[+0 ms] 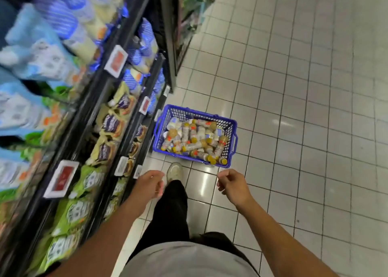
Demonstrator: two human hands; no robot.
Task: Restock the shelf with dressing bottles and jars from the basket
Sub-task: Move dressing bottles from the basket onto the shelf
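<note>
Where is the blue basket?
The blue plastic basket sits on the white tiled floor, just right of the dark shelf, ahead of the person's shoe.

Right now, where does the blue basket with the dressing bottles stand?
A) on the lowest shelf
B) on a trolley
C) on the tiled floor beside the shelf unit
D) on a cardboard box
C: the blue basket, full of dressing bottles, rests directly on the tiled floor, close to the foot of the shelf unit and just ahead of the person's shoe.
</note>
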